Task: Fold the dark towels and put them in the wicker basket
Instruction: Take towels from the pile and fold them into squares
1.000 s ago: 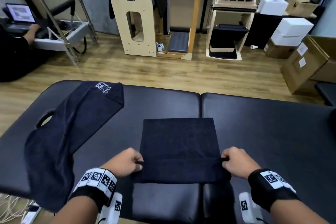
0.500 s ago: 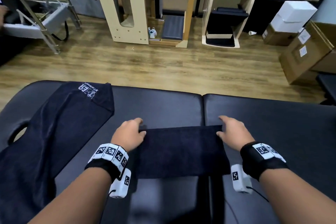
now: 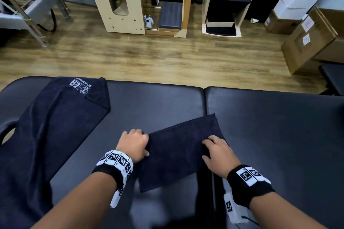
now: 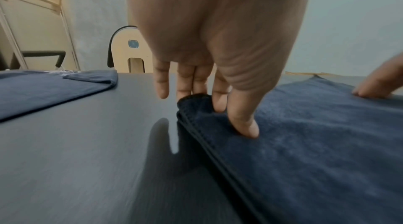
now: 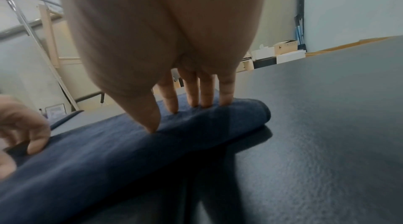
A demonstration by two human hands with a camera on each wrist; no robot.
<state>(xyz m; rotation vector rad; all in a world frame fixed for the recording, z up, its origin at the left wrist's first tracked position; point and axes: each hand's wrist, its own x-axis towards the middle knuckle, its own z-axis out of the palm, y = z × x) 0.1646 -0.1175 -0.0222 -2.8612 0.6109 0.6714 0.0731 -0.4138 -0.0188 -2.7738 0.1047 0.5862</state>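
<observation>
Head view: a folded dark navy terry towel (image 3: 181, 151) lay askew on a black padded vinyl table (image 3: 279, 135).
Left hand (image 3: 135, 146): thumb and fingers pinched the towel's left corner.
Right hand (image 3: 217, 154): straight fingers pressed its right end.
Second towel: an unfolded dark navy logo towel (image 3: 46, 126) lay left.
Wicker basket: not visible.
Risk: lifting by one corner would likely let the layers spill open.

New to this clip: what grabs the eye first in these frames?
Two bare hands on a folded dark towel at the near middle of a black padded table: the left hand holds its left edge, the right hand presses flat fingers on its right part. A second, unfolded dark towel with a white logo drapes over the table's left end. No wicker basket is in view.
</observation>
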